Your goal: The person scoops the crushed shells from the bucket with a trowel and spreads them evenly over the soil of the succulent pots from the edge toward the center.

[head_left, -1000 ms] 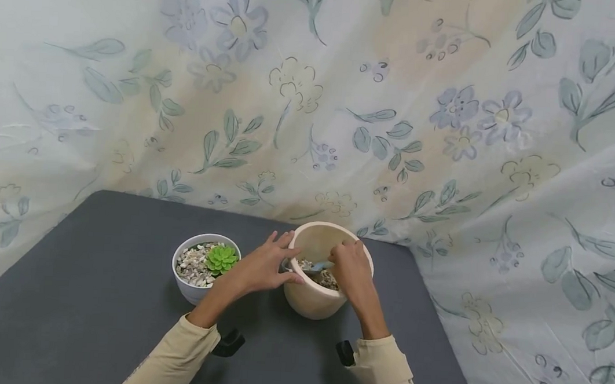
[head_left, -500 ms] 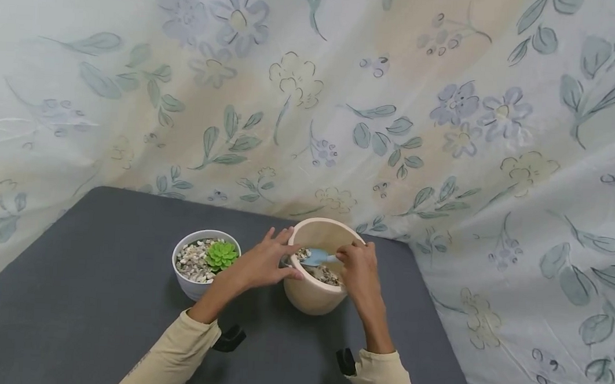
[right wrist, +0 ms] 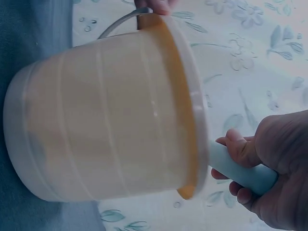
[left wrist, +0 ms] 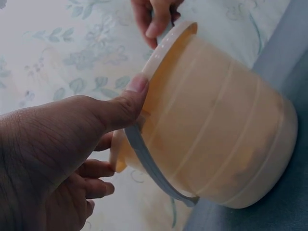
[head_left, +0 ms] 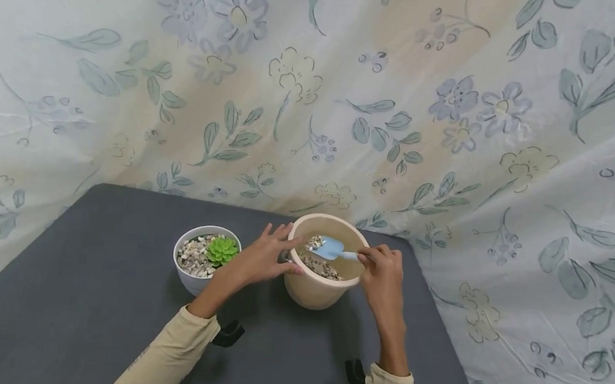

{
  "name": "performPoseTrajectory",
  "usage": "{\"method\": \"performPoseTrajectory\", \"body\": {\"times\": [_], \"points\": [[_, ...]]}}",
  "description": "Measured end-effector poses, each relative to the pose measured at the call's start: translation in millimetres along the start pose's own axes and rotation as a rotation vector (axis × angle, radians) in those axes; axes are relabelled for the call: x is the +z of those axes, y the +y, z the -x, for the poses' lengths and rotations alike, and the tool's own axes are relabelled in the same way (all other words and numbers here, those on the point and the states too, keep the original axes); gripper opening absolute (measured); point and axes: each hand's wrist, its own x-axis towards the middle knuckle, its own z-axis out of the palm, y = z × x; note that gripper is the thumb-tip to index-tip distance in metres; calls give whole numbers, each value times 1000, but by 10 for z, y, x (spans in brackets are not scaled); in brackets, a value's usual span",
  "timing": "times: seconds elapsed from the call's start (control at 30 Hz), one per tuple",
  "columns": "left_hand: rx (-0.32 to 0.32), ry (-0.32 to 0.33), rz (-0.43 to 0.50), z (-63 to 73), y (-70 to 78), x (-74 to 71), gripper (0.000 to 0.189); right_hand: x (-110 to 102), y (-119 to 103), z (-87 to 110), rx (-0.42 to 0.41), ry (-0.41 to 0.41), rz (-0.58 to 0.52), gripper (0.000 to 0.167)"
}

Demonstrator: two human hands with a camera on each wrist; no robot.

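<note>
My left hand (head_left: pixel 262 258) holds the near-left rim of a cream plastic bucket (head_left: pixel 312 294) by its thumb and fingers. A grey handle (left wrist: pixel 156 171) hangs down the bucket's side below that thumb. My right hand (head_left: pixel 384 271) grips the pale blue handle of a small trowel (head_left: pixel 330 248) at the bucket's right side. The trowel's blade is inside the bucket's mouth, level with the rim, with small pebbles (head_left: pixel 315 242) heaped at its tip. More pebbles (head_left: pixel 321 268) lie at the bottom of the bucket. In the right wrist view, the blade is hidden behind the bucket wall.
A white pot (head_left: pixel 195 283) stands left of the bucket, close to my left forearm. It holds pale pebbles (head_left: pixel 194 255) and a green succulent (head_left: pixel 222 250). Both containers stand on a dark grey table (head_left: pixel 98 297). A floral cloth (head_left: pixel 290 127) hangs behind the table and along its right side.
My right hand has lifted the trowel and drawn it to the right, bringing the blade with pebbles up from the bucket's bottom into sight. The left hand stays at the rim.
</note>
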Motion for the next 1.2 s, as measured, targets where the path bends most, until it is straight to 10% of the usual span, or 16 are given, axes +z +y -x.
{"method": "performPoseTrajectory", "body": {"times": [1.2], "points": [[-5,179,-4,356,-26,-212,74,-462,-369,118,2,30,-13,12]]}}
